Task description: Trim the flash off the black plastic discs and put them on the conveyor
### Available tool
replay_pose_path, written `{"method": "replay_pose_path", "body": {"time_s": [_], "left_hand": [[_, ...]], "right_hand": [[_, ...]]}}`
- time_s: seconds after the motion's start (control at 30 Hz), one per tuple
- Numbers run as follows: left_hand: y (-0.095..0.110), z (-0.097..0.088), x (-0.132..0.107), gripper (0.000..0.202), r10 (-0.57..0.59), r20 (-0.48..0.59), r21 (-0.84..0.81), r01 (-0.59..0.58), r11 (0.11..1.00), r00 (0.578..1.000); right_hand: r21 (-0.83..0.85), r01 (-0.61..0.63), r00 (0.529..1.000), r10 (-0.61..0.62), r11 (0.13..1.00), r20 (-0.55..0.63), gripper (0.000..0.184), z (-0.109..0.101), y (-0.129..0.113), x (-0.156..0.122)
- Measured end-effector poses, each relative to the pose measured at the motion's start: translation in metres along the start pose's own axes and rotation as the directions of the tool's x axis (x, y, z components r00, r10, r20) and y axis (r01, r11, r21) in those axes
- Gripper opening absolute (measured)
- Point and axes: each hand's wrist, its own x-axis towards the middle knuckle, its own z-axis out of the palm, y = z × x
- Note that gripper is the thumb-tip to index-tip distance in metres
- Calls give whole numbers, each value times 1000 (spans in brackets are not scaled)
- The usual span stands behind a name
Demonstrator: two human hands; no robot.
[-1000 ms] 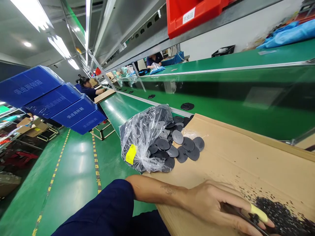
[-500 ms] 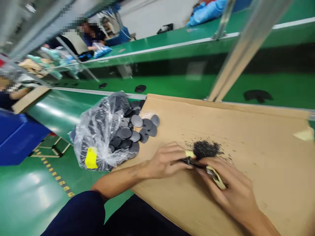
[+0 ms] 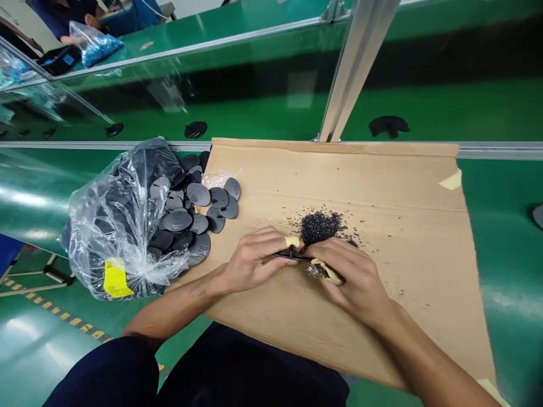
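Over the cardboard, my left hand [image 3: 258, 257] pinches a thin black plastic disc [image 3: 285, 257], seen almost edge-on. Pale yellow tape is wrapped round one of its fingertips. My right hand [image 3: 354, 277] is closed close beside it, its fingers against the right end of the same disc. A pale yellow band with shiny dark bits [image 3: 322, 271] shows under the right fingers; whether it is a taped fingertip or a small tool I cannot tell. Just beyond both hands lies a heap of small black shavings [image 3: 320, 226].
At left, a clear plastic bag [image 3: 114, 215] with a yellow label spills black oval discs [image 3: 178, 220] onto the cardboard sheet [image 3: 424, 237]. A metal post [image 3: 352, 73] rises behind. Black pieces [image 3: 389, 125] lie on the green surface beyond the rail. Another person's hand [image 3: 93, 21] is at far left.
The view has turned and levelled, so the bag, heap and hands appear further left. Both hands stay together at the black disc, which now looks flatter and more edge-on.
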Motion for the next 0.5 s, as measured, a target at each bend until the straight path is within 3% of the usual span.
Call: {"method": "replay_pose_path", "body": {"time_s": [0.5], "left_hand": [[0,1,-3,21,20,-7,-9,-20,1000,1000]], "right_hand": [[10,-59,998,59,998,-27,16,0,-10,4]]}}
